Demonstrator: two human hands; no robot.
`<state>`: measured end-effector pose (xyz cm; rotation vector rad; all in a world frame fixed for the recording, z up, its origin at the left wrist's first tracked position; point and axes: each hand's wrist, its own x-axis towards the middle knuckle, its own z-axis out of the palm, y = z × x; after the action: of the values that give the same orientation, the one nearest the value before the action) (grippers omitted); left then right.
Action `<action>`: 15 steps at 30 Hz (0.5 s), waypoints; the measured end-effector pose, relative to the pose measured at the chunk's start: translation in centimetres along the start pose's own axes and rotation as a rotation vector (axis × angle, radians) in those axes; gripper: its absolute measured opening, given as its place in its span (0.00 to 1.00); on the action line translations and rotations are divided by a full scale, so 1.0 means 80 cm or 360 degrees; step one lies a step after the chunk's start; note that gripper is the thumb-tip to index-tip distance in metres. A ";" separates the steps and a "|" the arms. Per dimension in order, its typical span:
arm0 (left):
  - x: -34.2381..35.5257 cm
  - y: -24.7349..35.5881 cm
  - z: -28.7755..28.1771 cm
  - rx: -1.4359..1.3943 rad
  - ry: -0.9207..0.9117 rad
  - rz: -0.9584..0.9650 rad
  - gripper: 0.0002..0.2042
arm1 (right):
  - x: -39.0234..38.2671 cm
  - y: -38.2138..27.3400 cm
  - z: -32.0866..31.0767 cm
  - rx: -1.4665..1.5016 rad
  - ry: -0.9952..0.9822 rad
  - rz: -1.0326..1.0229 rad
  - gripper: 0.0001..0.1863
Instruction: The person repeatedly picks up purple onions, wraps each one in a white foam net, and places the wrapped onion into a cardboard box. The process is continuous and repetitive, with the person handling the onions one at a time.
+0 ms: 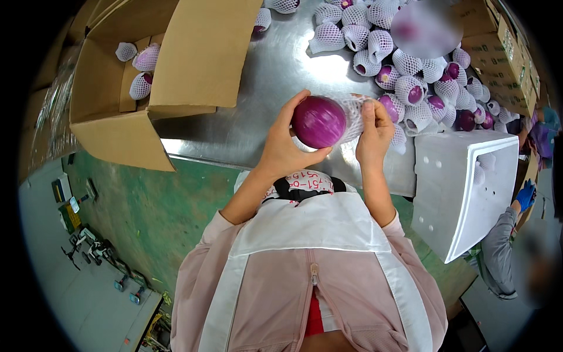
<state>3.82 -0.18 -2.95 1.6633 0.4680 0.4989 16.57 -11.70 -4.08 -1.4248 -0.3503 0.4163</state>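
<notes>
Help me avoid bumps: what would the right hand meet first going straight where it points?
Probably the netted produce just ahead, though depth is unclear and the right hand might pass above.

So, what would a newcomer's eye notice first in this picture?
Likely the round purple item near the centre, in the left hand, with a white foam net in the right hand. Next, the heap of netted purple pieces at upper right, then the open cardboard box at upper left.

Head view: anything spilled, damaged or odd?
Nothing plainly spilled or damaged. The purple produce in the left hand stands out: mostly bare, unlike most of the netted pile, with a white foam net pinched by the right hand.
</notes>
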 end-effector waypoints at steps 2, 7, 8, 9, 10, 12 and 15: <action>0.003 -0.001 0.000 -0.0121 -0.0001 -0.0011 0.44 | 0.005 0.012 0.000 0.0283 0.0111 0.0068 0.11; 0.008 0.000 -0.004 0.0195 -0.0003 0.0047 0.43 | 0.003 0.032 -0.001 0.0314 0.0097 0.0250 0.12; 0.010 0.003 -0.003 0.0312 0.0012 0.0068 0.43 | 0.001 0.035 -0.003 0.0287 0.0077 0.0281 0.12; 0.010 0.004 -0.002 0.0428 0.0026 0.0088 0.43 | 0.000 0.038 -0.004 0.0259 0.0063 0.0295 0.12; 0.011 0.003 -0.001 0.0455 0.0037 0.0085 0.43 | -0.001 0.041 -0.004 0.0230 0.0050 0.0308 0.13; 0.013 0.000 0.002 0.0508 0.0068 0.0082 0.44 | -0.003 0.042 -0.004 0.0156 0.0018 0.0317 0.13; 0.011 0.001 0.005 0.0450 0.0109 -0.0080 0.44 | -0.007 0.042 -0.003 0.0046 -0.0014 0.0315 0.13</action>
<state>4.80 -0.03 -2.88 1.9040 0.6530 0.4699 15.94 -11.87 -7.43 -1.4351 -0.2099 0.5868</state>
